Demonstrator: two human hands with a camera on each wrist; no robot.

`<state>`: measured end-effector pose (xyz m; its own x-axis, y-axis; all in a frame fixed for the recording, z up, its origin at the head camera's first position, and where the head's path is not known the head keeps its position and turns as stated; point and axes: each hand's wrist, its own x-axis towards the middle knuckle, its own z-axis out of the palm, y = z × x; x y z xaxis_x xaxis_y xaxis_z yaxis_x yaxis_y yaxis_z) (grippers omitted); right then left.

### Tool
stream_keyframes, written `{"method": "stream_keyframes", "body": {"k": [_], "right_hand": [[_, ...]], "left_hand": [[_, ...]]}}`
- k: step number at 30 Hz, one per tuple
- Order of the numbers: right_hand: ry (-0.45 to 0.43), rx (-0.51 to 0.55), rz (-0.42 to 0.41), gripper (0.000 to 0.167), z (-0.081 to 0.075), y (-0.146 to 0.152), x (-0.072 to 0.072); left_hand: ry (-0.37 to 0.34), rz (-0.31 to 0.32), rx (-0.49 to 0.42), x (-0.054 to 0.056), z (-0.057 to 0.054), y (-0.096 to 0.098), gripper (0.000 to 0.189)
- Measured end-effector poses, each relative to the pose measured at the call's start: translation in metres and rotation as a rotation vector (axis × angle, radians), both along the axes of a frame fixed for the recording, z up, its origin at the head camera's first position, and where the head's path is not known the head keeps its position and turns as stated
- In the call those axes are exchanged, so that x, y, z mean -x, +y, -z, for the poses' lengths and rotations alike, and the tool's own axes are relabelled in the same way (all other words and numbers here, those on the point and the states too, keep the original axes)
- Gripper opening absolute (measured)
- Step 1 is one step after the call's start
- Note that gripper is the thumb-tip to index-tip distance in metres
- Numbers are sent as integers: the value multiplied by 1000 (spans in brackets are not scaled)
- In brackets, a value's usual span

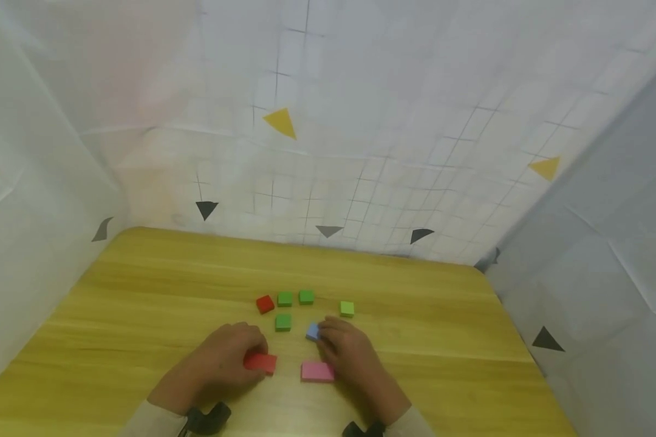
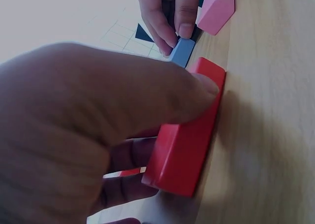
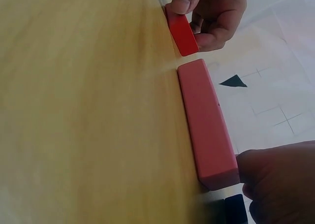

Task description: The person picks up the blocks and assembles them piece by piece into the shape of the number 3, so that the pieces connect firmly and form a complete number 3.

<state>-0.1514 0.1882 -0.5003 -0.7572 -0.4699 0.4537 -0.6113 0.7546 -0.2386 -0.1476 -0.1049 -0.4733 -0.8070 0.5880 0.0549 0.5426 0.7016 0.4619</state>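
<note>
A long red block (image 1: 260, 363) lies on the table, and my left hand (image 1: 231, 355) holds it between thumb and fingers. The left wrist view shows that thumb (image 2: 197, 91) across the red block's side. My right hand (image 1: 350, 349) pinches a small blue block (image 1: 313, 332), partly hidden by the fingers. From the left wrist view, the blue block (image 2: 182, 51) sits between the right thumb and a finger. A long pink block (image 1: 317, 372) lies just in front of the right hand; the right wrist view shows the pink block (image 3: 209, 125) close up.
Beyond the hands lie a small dark red block (image 1: 265, 304), several green blocks (image 1: 283, 323) and a lighter green block (image 1: 347, 309). White sheeting (image 1: 361, 121) with coloured triangles walls the wooden table (image 1: 158, 273) at the back and sides.
</note>
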Motion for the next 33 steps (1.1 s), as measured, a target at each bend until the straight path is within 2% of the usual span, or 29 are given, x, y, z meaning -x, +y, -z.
{"method": "stream_keyframes", "body": {"k": [7,18,26,33], "right_hand": [[9,6,-20,13,-1,-1,0],[-19,4,-32,9,-6,-2,-1],[19,17,-61,9,-4,-1,0],[36,18,-71,8,-2,-1,0]], "left_hand": [[6,-30,0,-2,1,0,19],[61,0,-13,1,1,2,18],[6,-36,7,1,3,2,19],[36,-31,8,0,3,3,21]]}}
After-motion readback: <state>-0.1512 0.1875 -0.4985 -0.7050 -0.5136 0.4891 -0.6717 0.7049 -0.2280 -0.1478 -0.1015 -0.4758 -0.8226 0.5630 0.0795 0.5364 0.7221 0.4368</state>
